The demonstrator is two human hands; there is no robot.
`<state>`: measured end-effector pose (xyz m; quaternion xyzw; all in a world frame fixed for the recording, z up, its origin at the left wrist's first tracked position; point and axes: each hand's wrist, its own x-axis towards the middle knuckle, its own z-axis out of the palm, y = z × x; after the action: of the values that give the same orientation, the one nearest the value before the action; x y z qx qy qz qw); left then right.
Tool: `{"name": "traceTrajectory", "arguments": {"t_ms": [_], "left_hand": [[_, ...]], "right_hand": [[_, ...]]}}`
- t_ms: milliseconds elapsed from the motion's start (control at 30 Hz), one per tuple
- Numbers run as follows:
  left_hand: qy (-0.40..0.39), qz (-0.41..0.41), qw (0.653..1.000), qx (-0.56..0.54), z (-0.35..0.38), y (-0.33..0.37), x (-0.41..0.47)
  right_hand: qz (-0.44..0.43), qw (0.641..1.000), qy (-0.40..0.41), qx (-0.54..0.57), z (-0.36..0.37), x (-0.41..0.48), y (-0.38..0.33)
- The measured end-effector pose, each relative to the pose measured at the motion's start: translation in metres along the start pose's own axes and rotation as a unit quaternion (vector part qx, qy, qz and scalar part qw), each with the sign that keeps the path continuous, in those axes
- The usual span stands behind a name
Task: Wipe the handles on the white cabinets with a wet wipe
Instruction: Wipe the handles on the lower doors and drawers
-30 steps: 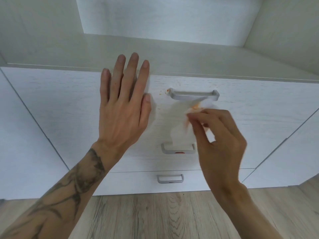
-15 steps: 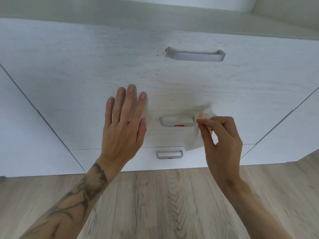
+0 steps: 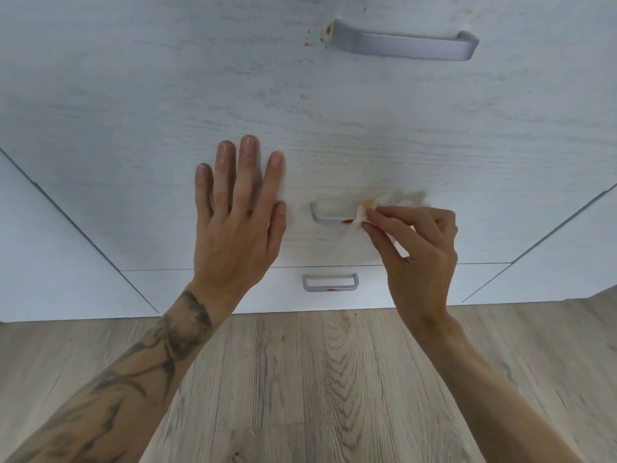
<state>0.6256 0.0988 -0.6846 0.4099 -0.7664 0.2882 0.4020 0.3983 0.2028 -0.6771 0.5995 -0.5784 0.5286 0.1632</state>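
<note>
At centre frame, the left hand (image 3: 238, 222) lies flat on a white cabinet front (image 3: 133, 111), fingers straight and spread. To its right, the right hand (image 3: 417, 248) pinches a crumpled wet wipe (image 3: 362, 215), blurred and seemingly touching the middle handle (image 3: 329, 219) beside a red smear (image 3: 347, 221). Orange specks (image 3: 307, 43) dot the panel near the top handle (image 3: 404, 45). The bottom handle (image 3: 330, 283) sits just above the wooden floor (image 3: 300, 379).

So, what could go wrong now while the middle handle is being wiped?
1. The wet wipe carries an orange stain, so it may spread the red smear on the middle handle instead of lifting it.
2. The right hand pinches only a small part of the wipe, so pressure may be weak and it could slip.
3. The orange specks beside the top handle and the red spot on the bottom handle might be missed.
</note>
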Motion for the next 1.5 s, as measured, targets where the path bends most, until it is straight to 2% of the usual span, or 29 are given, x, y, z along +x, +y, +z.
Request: {"name": "traceTrajectory", "arguments": {"t_ms": [233,433,600,733,800,933,1033,1200,1333,1500], "left_hand": [[0.002,0.006,1.000,0.022,0.002,-0.002,0.000],[0.005,0.005,1.000,0.030,0.002,-0.001,0.000],[0.007,0.008,0.999,0.033,0.000,-0.001,-0.001],[0.007,0.009,0.999,0.038,-0.001,-0.002,0.000],[0.007,0.008,0.999,0.038,-0.002,-0.001,0.000],[0.008,0.008,0.999,0.036,-0.002,-0.002,0.000],[0.007,0.008,0.999,0.033,-0.003,-0.002,0.000],[0.005,0.009,1.000,0.029,-0.003,-0.003,0.000],[0.005,0.008,1.000,0.023,-0.002,-0.002,0.000],[0.004,0.008,1.000,0.024,-0.003,-0.002,-0.001]], "right_hand": [[-0.038,0.999,-0.012,0.028,0.003,0.005,0.003],[0.004,0.999,0.004,0.039,0.012,0.001,-0.010],[-0.027,0.999,-0.020,0.036,0.008,0.005,-0.013],[0.099,0.992,0.029,0.072,-0.013,0.007,-0.022],[0.120,0.985,0.044,0.114,-0.015,0.012,-0.030],[0.067,0.991,-0.007,0.111,-0.009,0.015,-0.036],[0.035,0.996,-0.040,0.067,-0.005,0.006,-0.026],[-0.012,0.999,-0.006,0.051,0.005,0.004,-0.013],[-0.053,0.996,-0.025,0.065,0.015,0.011,-0.018],[-0.030,0.998,-0.008,0.055,0.012,0.006,-0.012]]}}
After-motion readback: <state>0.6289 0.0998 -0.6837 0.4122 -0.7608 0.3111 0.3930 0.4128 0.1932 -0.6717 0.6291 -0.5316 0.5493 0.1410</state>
